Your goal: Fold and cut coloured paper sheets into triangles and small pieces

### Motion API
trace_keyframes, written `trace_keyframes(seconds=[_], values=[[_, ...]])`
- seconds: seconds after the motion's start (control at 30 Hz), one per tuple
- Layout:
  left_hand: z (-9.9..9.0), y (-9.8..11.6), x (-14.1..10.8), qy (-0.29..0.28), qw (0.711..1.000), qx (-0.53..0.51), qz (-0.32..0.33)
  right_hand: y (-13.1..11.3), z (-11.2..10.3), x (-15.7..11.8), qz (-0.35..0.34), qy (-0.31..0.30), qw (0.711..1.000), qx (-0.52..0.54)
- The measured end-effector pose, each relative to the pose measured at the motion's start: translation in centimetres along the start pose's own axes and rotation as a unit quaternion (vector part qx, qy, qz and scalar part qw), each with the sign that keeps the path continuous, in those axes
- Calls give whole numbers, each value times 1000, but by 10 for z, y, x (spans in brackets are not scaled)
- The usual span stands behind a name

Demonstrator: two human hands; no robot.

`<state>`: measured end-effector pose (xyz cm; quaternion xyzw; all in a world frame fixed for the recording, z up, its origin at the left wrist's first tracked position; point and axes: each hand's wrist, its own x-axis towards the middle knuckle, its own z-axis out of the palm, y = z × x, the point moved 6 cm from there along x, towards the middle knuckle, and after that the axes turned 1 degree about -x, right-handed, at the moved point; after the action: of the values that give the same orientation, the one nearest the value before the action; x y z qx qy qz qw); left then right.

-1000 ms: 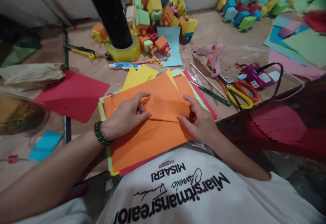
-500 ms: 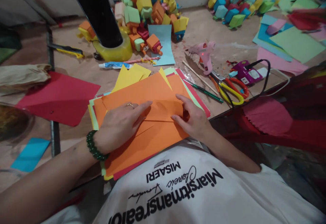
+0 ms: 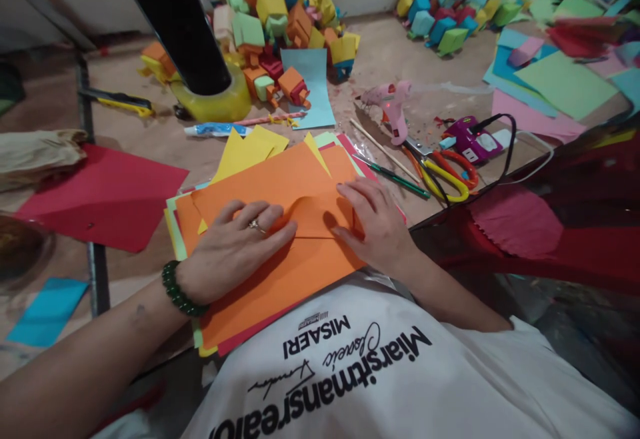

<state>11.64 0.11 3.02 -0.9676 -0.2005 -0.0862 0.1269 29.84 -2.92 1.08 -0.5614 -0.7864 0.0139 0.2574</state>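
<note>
A folded piece of orange paper [image 3: 320,216] lies on a larger orange sheet [image 3: 280,286], its upper edge bulging slightly upward. My left hand [image 3: 243,236], with a ring and a green bead bracelet, holds its left end, thumb along the fold and fingers curled above. At the right end is my right hand [image 3: 375,222], thumb and fingers apart over the paper, with a shadow beneath the thumb. Beneath everything sits a stack of coloured sheets, with yellow paper pieces [image 3: 247,152] sticking out at the top.
Beyond the stack lie a pink glue gun [image 3: 395,112], scissors [image 3: 447,176], a green pen [image 3: 395,176], a wooden stick [image 3: 385,149] and a purple power adapter [image 3: 473,140]. A tape roll [image 3: 235,96], a cutter knife [image 3: 120,101] and folded paper blocks [image 3: 273,6] stand farther back. Red paper [image 3: 115,189] is left.
My left hand's fingers have curled and spread over the left end of the folded paper. My right thumb and fingers have opened slightly at the right end. The view has shifted a little.
</note>
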Motion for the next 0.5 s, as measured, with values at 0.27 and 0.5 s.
trace_keyframes(seconds=[0.27,0.5], values=[[11,-1,-13,-39,994,-62,77,-37,9,8,-249,-176,951,-57],[4,9,-6,-69,992,-20,107,-50,22,20,-264,-323,904,-97]])
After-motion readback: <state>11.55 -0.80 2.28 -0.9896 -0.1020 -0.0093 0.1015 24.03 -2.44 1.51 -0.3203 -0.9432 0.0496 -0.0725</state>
